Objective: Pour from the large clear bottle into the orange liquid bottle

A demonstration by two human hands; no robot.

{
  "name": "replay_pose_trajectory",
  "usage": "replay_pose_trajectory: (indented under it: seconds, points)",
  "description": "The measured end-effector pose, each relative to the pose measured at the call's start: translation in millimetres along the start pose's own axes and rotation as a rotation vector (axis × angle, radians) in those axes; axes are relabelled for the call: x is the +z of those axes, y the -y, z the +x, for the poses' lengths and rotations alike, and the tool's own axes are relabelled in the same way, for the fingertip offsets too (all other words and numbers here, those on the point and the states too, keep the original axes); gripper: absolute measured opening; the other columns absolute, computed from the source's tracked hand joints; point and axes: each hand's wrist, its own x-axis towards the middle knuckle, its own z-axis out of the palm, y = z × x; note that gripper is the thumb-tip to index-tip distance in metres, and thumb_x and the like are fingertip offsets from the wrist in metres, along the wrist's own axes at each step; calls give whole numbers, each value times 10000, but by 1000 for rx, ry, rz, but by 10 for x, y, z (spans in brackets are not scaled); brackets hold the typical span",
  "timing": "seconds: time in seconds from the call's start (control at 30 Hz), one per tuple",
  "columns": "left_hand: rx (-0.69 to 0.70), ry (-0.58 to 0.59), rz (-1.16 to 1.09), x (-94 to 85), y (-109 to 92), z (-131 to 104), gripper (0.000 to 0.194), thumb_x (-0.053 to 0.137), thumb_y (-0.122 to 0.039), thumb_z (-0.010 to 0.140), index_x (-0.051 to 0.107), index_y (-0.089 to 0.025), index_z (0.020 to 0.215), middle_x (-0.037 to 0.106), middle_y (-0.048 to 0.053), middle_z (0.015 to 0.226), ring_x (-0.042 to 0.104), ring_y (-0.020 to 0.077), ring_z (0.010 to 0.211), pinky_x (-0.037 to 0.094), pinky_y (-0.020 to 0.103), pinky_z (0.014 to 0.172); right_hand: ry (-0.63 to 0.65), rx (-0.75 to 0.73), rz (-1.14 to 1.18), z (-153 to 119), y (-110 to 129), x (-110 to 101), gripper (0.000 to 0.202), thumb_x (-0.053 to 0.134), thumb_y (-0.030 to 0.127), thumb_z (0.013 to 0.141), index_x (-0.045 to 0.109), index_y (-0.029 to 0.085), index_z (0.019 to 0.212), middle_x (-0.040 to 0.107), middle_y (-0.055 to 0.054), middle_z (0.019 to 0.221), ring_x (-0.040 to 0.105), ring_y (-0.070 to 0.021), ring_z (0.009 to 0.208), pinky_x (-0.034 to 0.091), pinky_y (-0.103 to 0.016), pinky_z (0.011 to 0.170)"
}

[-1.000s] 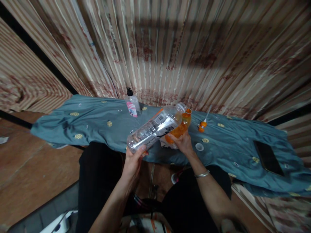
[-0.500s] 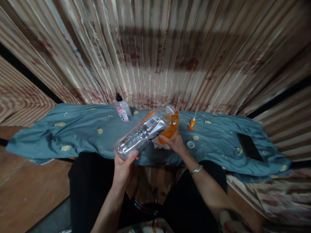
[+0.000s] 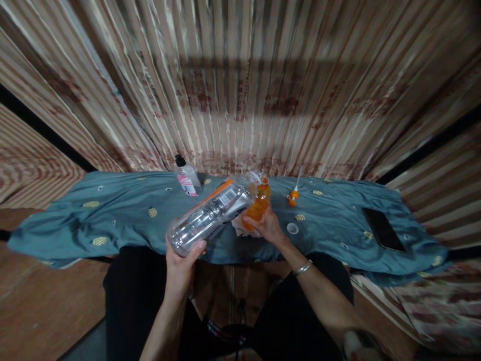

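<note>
My left hand (image 3: pixel 182 263) is closed round the base of a large clear plastic bottle (image 3: pixel 205 220) with an orange and silver label. The bottle lies tilted, its neck up and to the right, close by the mouth of an orange see-through bottle (image 3: pixel 258 205). Whether the two mouths touch I cannot tell. Around the lower part of the orange bottle, my right hand (image 3: pixel 268 224) is wrapped. A crumpled white tissue (image 3: pixel 242 228) lies beneath it. To the right are an orange pump top (image 3: pixel 293 195) with a pale tube and a small translucent cap (image 3: pixel 292 228).
A clear pump bottle (image 3: pixel 188 179) with a black top and pink label stands at the back left. A dark phone (image 3: pixel 383 229) lies on the right of the cloth-covered table (image 3: pixel 128 220). A striped curtain (image 3: pixel 240 90) hangs behind.
The clear bottle has shifted a little left and down with my left hand. My right hand and the orange bottle stay close beside its neck. The whole view has moved slightly.
</note>
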Motion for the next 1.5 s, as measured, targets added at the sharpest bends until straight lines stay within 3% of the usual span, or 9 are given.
replay_pose_trajectory:
  seconds: [0.17,0.27,0.4,0.5,0.73,0.9,1.1,1.5]
  points:
    - [4,-11,28,-44,-39,20,983,1034,-318,511,615,-255,1398,742,60,1226,731,225,1038,586,281,875,16,2,32,-6,3,-9,928,825,624,729,479,188,1472,755,-175,1329,756,-385,1183,616,-586,1033]
    - [-17,-19,63,-72,-52,33,1025,1047,-331,468,615,-246,1393,732,70,1281,722,230,1120,567,290,970,3,28,25,-3,34,-17,878,846,555,716,500,200,1441,757,-158,1318,756,-388,1191,620,-576,1033]
    - [-38,-21,114,-115,-61,54,1040,1049,-340,464,606,-256,1402,728,73,1302,719,227,1143,566,273,968,-2,80,4,18,79,-35,926,887,497,669,478,219,1452,768,-136,1297,764,-396,1174,627,-564,1019]
    - [-30,-18,146,-140,-89,58,1035,1047,-367,473,606,-264,1404,721,77,1319,715,235,1164,566,269,973,26,33,13,40,69,-44,900,876,543,682,508,185,1422,757,-171,1321,751,-397,1197,607,-572,1044]
    - [-35,-22,264,-182,-195,54,1143,1030,-467,458,550,-231,1468,685,121,1388,693,297,1238,545,407,1099,19,18,67,45,-28,-9,937,879,629,655,537,183,1405,767,-170,1298,743,-386,1212,587,-598,1072]
    - [-35,-29,303,-171,-246,54,1234,1012,-508,460,495,-214,1542,683,148,1388,711,321,1208,561,469,1085,56,30,108,33,12,-35,918,861,646,686,537,180,1407,756,-163,1311,740,-380,1206,580,-591,1085]
    - [1,-44,354,-158,-327,54,1239,1010,-514,460,498,-215,1548,672,159,1407,699,361,1261,553,495,1101,43,50,83,48,63,-34,876,854,630,668,566,176,1359,776,-160,1233,749,-400,1169,595,-601,1048]
    - [24,-45,370,-124,-373,78,1240,1008,-514,464,497,-205,1550,660,173,1428,686,369,1291,549,483,1107,82,32,57,70,48,-93,904,886,604,662,594,179,1404,761,-161,1287,744,-400,1191,580,-577,1069]
